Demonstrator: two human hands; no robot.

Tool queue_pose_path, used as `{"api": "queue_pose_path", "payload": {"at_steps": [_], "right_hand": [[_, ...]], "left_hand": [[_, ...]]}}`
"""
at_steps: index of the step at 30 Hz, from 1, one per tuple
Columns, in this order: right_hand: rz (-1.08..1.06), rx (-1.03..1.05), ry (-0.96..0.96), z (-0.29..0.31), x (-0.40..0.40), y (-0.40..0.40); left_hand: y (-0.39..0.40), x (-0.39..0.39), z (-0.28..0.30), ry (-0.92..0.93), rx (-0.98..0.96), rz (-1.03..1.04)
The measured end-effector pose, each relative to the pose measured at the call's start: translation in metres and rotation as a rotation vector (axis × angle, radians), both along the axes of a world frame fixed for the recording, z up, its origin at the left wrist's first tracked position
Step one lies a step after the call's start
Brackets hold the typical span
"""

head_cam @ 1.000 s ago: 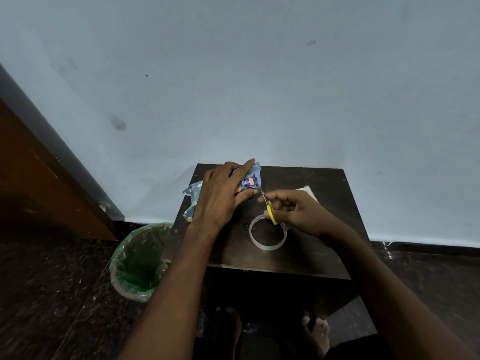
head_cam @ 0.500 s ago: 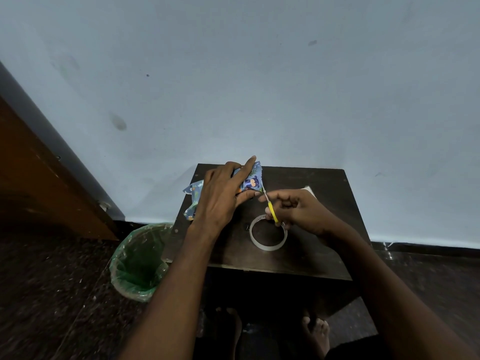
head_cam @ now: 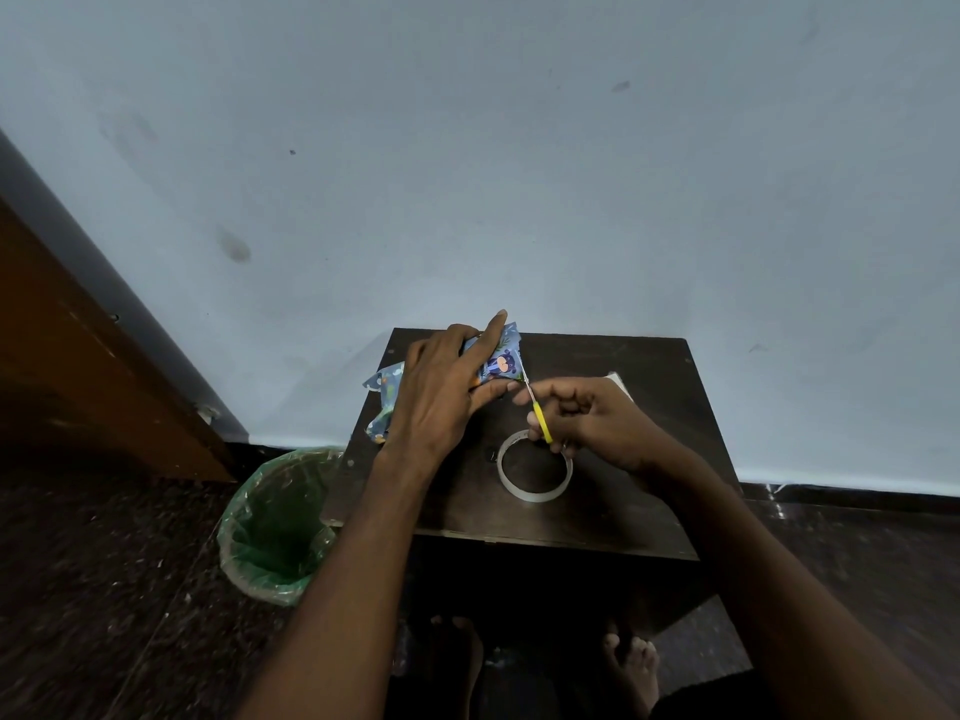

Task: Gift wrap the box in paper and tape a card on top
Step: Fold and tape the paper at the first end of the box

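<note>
Now the left hand (head_cam: 441,392) is pressing down on the box (head_cam: 498,363), which is lying at the upper middle of the surface (head_cam: 623,511), near its far edge, already covered in blue printed paper (head_cam: 384,387). The fingers of this hand are lying mostly straight over the top, and the thumb is touching the near side of the box, so it is holding by pressing, not by closing around. The right hand (head_cam: 592,423) is curled around the yellow scissors (head_cam: 540,420), and the thin blades are pointing up toward the right corner of the box. I cannot tell if the blades are cutting tape or paper; the picture is too small there.

To do this step well, I think the left hand should be keeping the fold flat and tight while the cut is made, and the blades should be staying close to the box but not biting the paper on it. The thumb is very near the blades, so some care is needed. The roll of tape (head_cam: 535,470) is lying just below the right hand, ready. A white card (head_cam: 618,381) seems to be showing behind the right hand, partly hidden. A green bin (head_cam: 275,527) is standing on the floor at the left of the surface.
</note>
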State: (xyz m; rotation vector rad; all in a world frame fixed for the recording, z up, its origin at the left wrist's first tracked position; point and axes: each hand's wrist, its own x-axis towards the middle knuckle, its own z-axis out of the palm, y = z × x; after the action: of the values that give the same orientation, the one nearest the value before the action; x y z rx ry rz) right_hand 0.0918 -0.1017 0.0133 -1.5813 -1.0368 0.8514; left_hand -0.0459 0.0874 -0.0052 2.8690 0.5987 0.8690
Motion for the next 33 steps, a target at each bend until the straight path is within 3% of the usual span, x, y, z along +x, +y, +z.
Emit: {"api": "queue_pose_path", "payload": {"at_steps": [33], "right_hand": [[-0.003, 0.088, -0.098, -0.0032, -0.0003, 0.0019]], "left_hand": [[-0.0002, 0.0007, -0.0017, -0.018, 0.033, 0.018]]}}
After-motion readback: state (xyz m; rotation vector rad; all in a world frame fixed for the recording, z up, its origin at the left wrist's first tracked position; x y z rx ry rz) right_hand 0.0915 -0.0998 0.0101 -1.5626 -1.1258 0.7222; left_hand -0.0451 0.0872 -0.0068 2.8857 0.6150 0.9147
